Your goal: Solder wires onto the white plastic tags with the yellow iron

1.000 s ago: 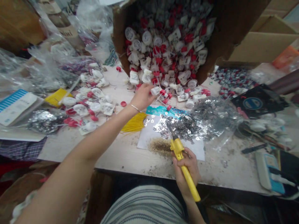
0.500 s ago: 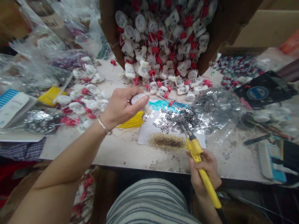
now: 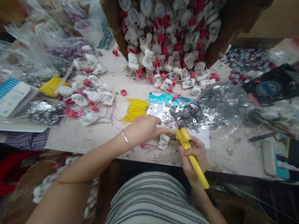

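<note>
White part (image 3: pixel 164 141) lay just below the left grip's (image 3: pixel 145 131) thumb tip, beside the brown-stained patch (image 3: pixel 172 133) on the surface (image 3: pixel 233 158); could not tell whether thumb and finger were pinched on it. Right grip (image 3: pixel 200 153) was wrapped around the yellow soldering iron (image 3: pixel 197 171), tip toward loose silvery pieces (image 3: pixel 189 113). Yellow wires (image 3: pixel 135 109) lay beyond the left grip.

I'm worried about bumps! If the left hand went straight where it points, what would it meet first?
Probably the yellow tool held in the right hand, just beyond the left hand, though depth is unclear, so it might miss.
</note>
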Tool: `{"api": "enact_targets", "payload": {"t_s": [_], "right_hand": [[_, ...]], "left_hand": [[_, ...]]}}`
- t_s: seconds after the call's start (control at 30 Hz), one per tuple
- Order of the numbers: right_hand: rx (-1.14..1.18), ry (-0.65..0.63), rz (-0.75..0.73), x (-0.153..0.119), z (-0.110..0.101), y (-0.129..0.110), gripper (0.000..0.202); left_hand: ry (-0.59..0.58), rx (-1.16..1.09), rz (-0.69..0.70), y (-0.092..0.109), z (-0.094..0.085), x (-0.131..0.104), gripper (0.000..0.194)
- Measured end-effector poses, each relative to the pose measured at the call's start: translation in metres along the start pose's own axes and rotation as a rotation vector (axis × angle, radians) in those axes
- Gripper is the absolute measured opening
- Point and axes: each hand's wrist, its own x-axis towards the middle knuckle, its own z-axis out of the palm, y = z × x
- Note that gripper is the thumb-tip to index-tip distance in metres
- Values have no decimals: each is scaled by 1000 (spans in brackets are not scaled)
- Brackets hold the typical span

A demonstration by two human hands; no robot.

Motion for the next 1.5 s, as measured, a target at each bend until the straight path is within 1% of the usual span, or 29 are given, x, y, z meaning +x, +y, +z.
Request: {"api": "enact_targets", "payload": {"t_s": [0.03, 0.07, 0.1, 0.13, 0.2, 0.23, 0.3, 0.37, 0.43, 0.47, 0.5, 0.57, 0.6, 0.67, 0.73, 0.77, 0.83, 0.9, 0.97, 1.03, 1.07, 1.13, 1.2, 1.27, 1.33, 1.37, 1.43, 1.5], "right_hand": [[-15, -12, -10, 2, 0, 0, 20], [-27, -26, -22, 3, 0, 0, 20], [-35, -47, -38, 5, 1, 0, 21], [-39, -75, -54, 7, 3, 0, 21], [-27, -146, -86, 11, 8, -1, 20], [-14, -178, -100, 12, 11, -1, 20], [9, -217, -118, 14, 16, -2, 19], [14, -208, -126, 14, 19, -2, 18], [-3, -178, -111, 14, 19, -2, 19], [-13, -158, -99, 13, 17, -2, 19], [-18, -137, -84, 12, 16, -2, 19], [-10, -120, -61, 9, 12, -2, 20], [13, -128, -61, 6, 12, -3, 21], [103, -181, -70, -1, 15, -6, 26], [195, -218, -63, -8, 22, -11, 29], [217, -207, -38, -11, 27, -13, 28], [198, -133, 61, -15, 36, -17, 26], [153, -49, 175, -15, 43, -18, 26], [138, -7, 221, -13, 47, -16, 25], [154, -4, 203, -10, 47, -12, 24], [181, -7, 190, -9, 46, -10, 24], [265, -19, 164, -10, 42, -6, 26], [346, -43, 146, -13, 38, -4, 34], [375, -73, 149, -16, 35, -3, 39], [339, -75, 196, -17, 37, -5, 33], [311, -62, 218, -16, 38, -6, 30], [237, -22, 220, -12, 42, -8, 25], [158, -33, 145, -6, 45, -8, 24]], "left_hand": [[55, 17, -36, -3, -2, -12, 37], [69, 31, -71, -6, -2, -24, 33], [42, 34, -100, -8, 1, -37, 32], [-9, 23, -115, -9, 6, -50, 31], [-107, -24, -108, -10, 22, -69, 28], [-124, -47, -80, -10, 31, -76, 24], [-89, -57, 5, -10, 49, -83, 18], [-6, -35, 101, -11, 61, -85, 18], [87, -56, 161, -13, 65, -84, 20], [144, -116, 169, -14, 64, -84, 21], [202, -212, 153, -14, 63, -83, 20], [279, -497, 46, -13, 61, -81, 16], [279, -668, -31, -11, 60, -79, 15], [208, -996, -175, -7, 61, -75, 17], [136, -1228, -243, -1, 66, -69, 22], [123, -1296, -254, 1, 68, -66, 24], [143, -1356, -260, 5, 72, -63, 25], [158, -1365, -271, 6, 75, -62, 24], [113, -1372, -269, 6, 76, -62, 24], [69, -1400, -258, 6, 76, -62, 25], [73, -1425, -264, 6, 75, -61, 26], [135, -1498, -308, 5, 74, -59, 31], [198, -1599, -370, 5, 72, -57, 38], [211, -1706, -413, 4, 73, -56, 43], [190, -1772, -428, 4, 76, -57, 41], [186, -1773, -424, 4, 77, -58, 37], [197, -1684, -383, 4, 79, -60, 27], [203, -1511, -318, 4, 80, -62, 19]]}}
